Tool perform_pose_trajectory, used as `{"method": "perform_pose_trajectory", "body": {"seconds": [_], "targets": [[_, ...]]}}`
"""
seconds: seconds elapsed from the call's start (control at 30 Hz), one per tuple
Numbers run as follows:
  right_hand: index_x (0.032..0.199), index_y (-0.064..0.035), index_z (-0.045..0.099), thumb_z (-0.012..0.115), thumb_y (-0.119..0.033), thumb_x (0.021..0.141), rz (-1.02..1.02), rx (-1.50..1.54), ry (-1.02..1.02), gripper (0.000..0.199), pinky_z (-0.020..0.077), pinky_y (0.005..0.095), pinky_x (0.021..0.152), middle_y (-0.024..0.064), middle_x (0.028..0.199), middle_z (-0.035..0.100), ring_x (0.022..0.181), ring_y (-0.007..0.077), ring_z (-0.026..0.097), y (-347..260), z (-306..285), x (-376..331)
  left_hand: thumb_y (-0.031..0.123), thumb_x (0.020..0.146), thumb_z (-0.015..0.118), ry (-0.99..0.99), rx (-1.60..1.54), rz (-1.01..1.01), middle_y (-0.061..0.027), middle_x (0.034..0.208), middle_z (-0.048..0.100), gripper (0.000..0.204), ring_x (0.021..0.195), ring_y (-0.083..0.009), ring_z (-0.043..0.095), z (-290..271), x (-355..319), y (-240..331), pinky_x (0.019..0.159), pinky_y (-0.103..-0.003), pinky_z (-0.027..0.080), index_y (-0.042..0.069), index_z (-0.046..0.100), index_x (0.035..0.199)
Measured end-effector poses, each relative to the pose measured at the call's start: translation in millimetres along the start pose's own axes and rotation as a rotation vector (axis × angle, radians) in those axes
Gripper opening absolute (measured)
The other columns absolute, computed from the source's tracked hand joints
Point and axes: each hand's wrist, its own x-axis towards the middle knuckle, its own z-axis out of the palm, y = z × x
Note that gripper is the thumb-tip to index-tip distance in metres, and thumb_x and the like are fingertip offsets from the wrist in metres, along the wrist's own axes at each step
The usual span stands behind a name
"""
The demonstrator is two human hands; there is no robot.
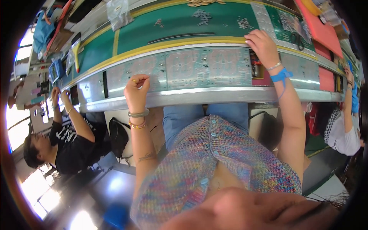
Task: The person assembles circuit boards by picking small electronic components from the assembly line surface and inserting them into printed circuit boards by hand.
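Note:
My left hand (137,92) is over the near part of a row of printed circuit boards, its fingers curled in with the thumb against them. Anything in that pinch is too small to make out. Under and beside it lie pale green boards (184,65) with reddish ring patterns and a few small parts standing on them. My right hand (264,48) reaches past the boards to the yellow-edged strip (214,40). Its fingers are bent together close to a pile of small silvery components (244,23) on the green work surface (145,28); what they hold, if anything, is hidden.
More small parts (202,17) and tan pieces (206,2) lie farther back, with a long black strip (180,36). A metal rail (180,97) edges the bench. Co-workers sit left (73,142) and right (343,130). A yellow-handled brush (76,53) is at left.

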Motion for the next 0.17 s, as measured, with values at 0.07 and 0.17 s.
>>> {"method": "perform_pose_trajectory", "body": {"seconds": [0.07, 0.17], "targets": [[0.089, -0.004, 0.063, 0.064, -0.007, 0.077, -0.001, 0.032, -0.015, 0.012, 0.0459, 0.0345, 0.073, 0.0074, 0.088, 0.058, 0.084, 0.0266, 0.055, 5, 0, 3, 0.003, 0.077, 0.066, 0.026, 0.03, -0.01, -0.0069, 0.083, 0.067, 0.01, 0.075, -0.0128, 0.065, -5, -6, -7, 0.071, -0.024, 0.051, 0.001, 0.067, 0.087], [0.087, -0.0071, 0.063, 0.063, -0.008, 0.078, 0.031, 0.054, -0.067, 0.009, 0.0469, 0.0343, 0.072, 0.0056, 0.087, 0.058, 0.084, 0.0259, 0.055, 9, 5, 4, 0.003, 0.077, 0.066, 0.034, 0.069, -0.019, -0.0073, 0.083, 0.067, 0.01, 0.074, -0.014, 0.066, -3, -13, -3, 0.072, -0.026, 0.051, 0.002, 0.067, 0.087]]}}
